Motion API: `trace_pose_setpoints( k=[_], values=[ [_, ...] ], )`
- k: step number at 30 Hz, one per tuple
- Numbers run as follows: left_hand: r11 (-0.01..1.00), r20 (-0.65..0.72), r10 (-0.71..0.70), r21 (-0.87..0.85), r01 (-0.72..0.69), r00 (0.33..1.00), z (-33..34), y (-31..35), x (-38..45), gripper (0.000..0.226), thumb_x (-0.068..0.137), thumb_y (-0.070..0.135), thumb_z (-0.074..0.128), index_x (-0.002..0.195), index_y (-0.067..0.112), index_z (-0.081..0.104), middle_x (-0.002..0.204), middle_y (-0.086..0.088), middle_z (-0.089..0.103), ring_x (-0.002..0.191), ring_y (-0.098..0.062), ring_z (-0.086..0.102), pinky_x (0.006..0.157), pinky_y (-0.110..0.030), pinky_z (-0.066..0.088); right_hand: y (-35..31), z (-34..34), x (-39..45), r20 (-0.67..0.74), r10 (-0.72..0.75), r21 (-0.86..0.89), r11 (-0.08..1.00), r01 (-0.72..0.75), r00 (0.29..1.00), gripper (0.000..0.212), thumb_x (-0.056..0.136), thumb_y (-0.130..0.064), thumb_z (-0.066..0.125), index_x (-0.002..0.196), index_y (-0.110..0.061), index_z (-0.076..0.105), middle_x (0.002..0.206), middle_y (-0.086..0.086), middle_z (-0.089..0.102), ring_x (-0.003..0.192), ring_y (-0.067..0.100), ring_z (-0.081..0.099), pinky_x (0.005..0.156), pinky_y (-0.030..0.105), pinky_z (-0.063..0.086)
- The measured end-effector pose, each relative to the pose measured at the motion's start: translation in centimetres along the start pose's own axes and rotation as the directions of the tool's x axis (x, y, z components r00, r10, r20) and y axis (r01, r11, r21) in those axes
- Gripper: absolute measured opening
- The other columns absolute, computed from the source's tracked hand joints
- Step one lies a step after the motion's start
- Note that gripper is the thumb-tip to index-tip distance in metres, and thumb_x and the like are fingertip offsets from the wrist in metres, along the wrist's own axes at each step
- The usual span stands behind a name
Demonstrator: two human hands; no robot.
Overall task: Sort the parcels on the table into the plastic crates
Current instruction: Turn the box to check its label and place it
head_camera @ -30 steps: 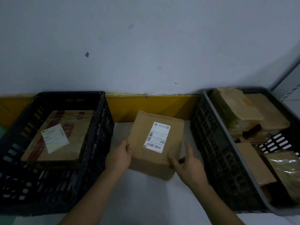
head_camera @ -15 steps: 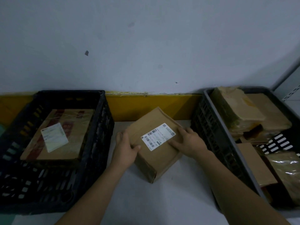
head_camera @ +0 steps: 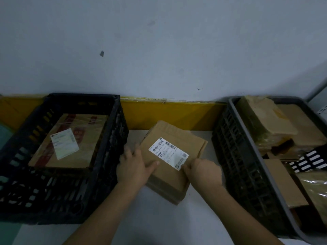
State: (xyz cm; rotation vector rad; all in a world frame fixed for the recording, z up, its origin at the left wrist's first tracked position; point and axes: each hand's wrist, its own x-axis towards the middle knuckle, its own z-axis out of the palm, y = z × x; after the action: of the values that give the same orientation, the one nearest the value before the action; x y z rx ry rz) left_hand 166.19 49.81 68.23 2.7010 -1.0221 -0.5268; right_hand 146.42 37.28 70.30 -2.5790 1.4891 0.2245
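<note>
Hands hold the cardboard parcel (head_camera: 174, 156) (label up) on the table (head_camera: 159, 223) between two crates: left hand (head_camera: 133, 167) grips its left edge, right hand (head_camera: 205, 171) pinches its near-right corner.

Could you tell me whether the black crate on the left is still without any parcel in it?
No, the black crate already holds a flat cardboard parcel with a white label, lying on its bottom.
</note>
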Motion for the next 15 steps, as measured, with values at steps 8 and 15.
trace_pose_setpoints(
  k=[8, 15],
  values=[
    [0.924, 0.075, -0.029, -0.377, 0.055, 0.997, 1.4, 0.3, -2.1, 0.123, 0.087, 0.073, 0.07, 0.167, 0.023, -0.008, 0.153, -0.005, 0.054, 0.125, -0.032, 0.063, 0.093, -0.037, 0.053, 3.6, -0.8, 6.5, 0.027, -0.168, 0.028, 0.985, 0.167, 0.985, 0.118, 0.073, -0.105, 0.042, 0.167, -0.049, -0.002, 0.179, 0.009, 0.003, 0.165, 0.04, 0.006, 0.13, 0.065, 0.018],
    [0.881, -0.051, 0.034, -0.47, -0.054, 0.998, 1.4, 0.1, -0.9, 0.102, 0.091, 0.056, 0.074, 0.166, 0.033, 0.009, 0.145, 0.001, 0.062, 0.121, -0.023, 0.066, 0.097, -0.043, 0.058, 3.8, 0.8, 3.7, -0.007, -0.075, -0.084, 0.994, 0.074, 0.997, 0.11, 0.075, -0.108, 0.019, 0.163, -0.045, 0.01, 0.155, 0.017, 0.039, 0.137, 0.042, 0.046, 0.108, 0.056, 0.047]
  ],
)
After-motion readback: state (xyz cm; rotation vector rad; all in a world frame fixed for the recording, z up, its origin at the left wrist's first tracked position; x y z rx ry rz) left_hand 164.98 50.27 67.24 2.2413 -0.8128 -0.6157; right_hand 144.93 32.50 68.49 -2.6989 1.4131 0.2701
